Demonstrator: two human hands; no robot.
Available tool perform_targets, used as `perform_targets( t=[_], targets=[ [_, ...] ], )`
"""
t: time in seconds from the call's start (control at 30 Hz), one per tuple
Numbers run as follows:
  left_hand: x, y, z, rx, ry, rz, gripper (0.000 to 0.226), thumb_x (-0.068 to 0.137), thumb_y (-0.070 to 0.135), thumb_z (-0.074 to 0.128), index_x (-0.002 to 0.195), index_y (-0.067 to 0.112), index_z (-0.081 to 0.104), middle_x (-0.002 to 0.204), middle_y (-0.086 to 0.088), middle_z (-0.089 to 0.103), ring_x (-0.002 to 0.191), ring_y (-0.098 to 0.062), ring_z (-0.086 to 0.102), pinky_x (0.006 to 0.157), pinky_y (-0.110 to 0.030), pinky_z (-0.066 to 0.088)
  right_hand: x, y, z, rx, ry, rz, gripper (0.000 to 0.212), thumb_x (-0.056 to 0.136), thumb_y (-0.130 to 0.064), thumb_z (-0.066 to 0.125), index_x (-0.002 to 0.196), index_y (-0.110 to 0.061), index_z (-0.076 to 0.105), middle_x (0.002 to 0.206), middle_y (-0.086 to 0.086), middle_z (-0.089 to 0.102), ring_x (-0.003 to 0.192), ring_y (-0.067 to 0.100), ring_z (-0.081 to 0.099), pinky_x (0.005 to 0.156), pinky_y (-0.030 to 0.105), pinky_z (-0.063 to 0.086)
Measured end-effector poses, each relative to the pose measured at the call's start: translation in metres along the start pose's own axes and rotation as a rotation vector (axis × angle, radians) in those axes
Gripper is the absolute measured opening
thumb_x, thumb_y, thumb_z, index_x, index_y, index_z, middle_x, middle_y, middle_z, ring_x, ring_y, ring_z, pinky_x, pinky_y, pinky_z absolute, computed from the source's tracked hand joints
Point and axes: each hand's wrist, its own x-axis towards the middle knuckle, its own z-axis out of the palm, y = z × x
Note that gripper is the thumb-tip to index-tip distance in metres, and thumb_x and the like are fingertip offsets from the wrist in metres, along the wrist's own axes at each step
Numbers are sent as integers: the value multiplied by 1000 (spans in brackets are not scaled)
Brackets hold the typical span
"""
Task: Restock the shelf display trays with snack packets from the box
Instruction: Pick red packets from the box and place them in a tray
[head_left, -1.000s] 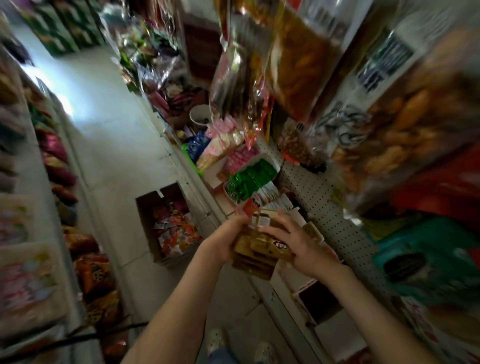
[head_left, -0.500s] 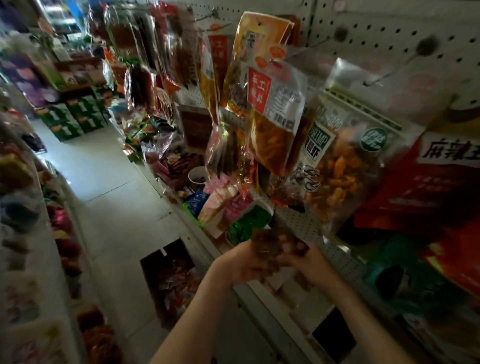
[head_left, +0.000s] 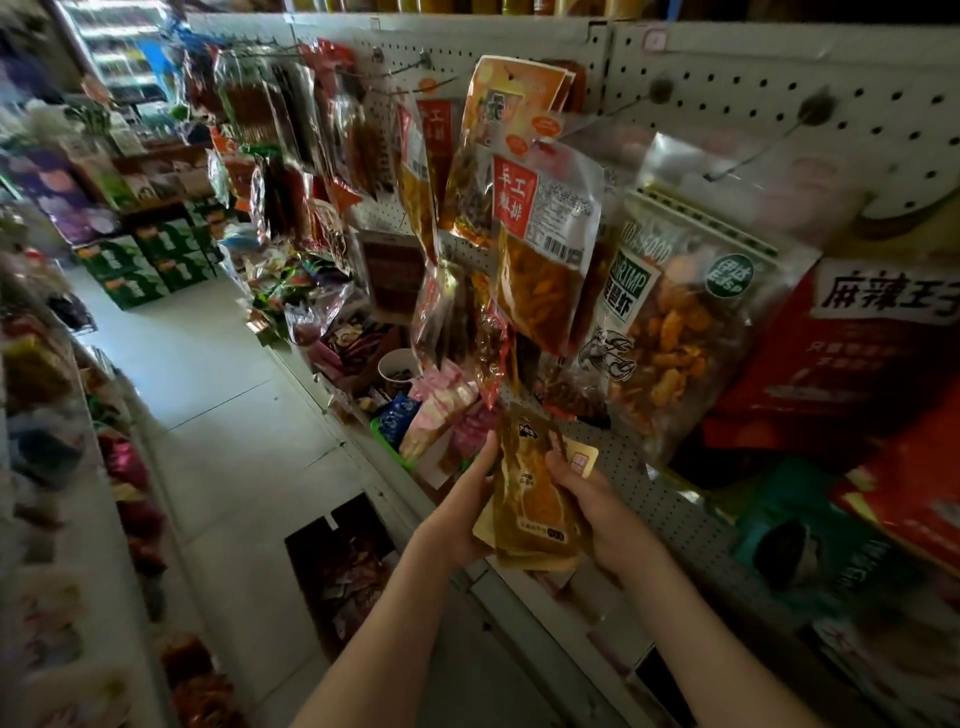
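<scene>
1. Head view, grip: both hands are closed on a small stack of snack packets (head_left: 530, 499). The left hand (head_left: 457, 519) cups the lower left edge with its thumb lying up along the side. The right hand (head_left: 597, 509) curls round the right edge.
2. Head view, place: the stack is held in the air in front of the pegboard (head_left: 727, 93). It is above the shelf edge (head_left: 519, 597) and just under the hanging bags (head_left: 467, 332). The box (head_left: 348, 571) sits well below on the floor (head_left: 218, 395), and the display trays (head_left: 387, 441) lie beyond the left hand.
3. Head view, risk: the stack is not squared. A gold packet juts out at the upper right and another at the lower left. A loose squeeze on slick film could let one slide out and drop toward the floor. Lifting higher could snag the hanging bags.
4. Head view, orientation: the long axis runs near upright, leaning slightly. The top end points up and away toward the pegboard, and the printed face is turned to the camera.
</scene>
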Motion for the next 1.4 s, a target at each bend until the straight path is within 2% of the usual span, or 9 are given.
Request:
perform_targets(
  t=[0.13,0.33,0.47,0.6,0.7,0.93,1.1,1.23,1.4],
  targets=[
    [3,-15,0,-69,1,47,57,88,62,48,102,10,69,93,-14,73,82,-28,71,75,-37,55,-5,5,4,-50,-29,24,40,83,-30,67,115,-9,58,94,11,74,82,25,72,66,31,58],
    [-4,-22,17,-66,25,86,34,87,39,62,98,7,67,83,-11,74,71,-24,72,60,-32,58,-10,4,-10,-178,34,2,60,80,-24,74,123,-19,32,113,13,62,97,27,67,73,34,57],
    [-4,-28,28,-62,47,78,31,99,34,49,118,12,61,102,-15,73,94,-30,70,75,-39,56,-18,1,-29,-70,34,30,60,73,-26,74,126,-6,52,110,19,69,98,34,68,80,42,56],
    [-5,-36,13,-9,71,129,25,94,11,53,119,9,55,102,-16,73,94,-32,70,81,-46,56,-24,2,-41,69,46,-39,29,92,-13,56,120,-5,56,99,15,73,87,29,71,65,35,59],
    [-4,-43,5,-16,87,138,29,90,8,60,119,10,55,104,-16,73,97,-34,70,85,-49,55,-28,6,-50,129,37,-32,26,96,-14,51,121,-9,56,105,15,71,93,30,70,73,41,58],
    [-7,-44,14,-73,77,166,29,94,24,60,118,9,61,104,-14,73,94,-31,71,76,-43,57,-26,13,-69,241,40,18,49,93,-29,53,137,-9,46,131,22,57,122,40,53,104,62,35],
    [-5,-42,25,-131,80,119,39,97,45,48,112,11,63,94,-12,75,87,-28,71,75,-40,56,-28,16,-63,195,-18,-11,39,91,-25,55,128,-12,55,127,19,60,117,38,57,103,58,39],
    [-2,-42,28,-132,-27,104,66,89,67,39,118,13,65,112,-14,71,103,-30,67,95,-44,49,-29,18,-50,168,-16,-35,43,88,-16,58,131,-16,52,118,15,66,107,33,64,87,49,52],
    [14,-53,29,29,-4,134,97,56,67,78,134,17,48,122,-14,66,107,-32,66,97,-50,50,-30,23,-32,38,-83,6,59,87,-23,63,141,-29,40,125,11,64,110,31,64,89,47,53]
  ],
)
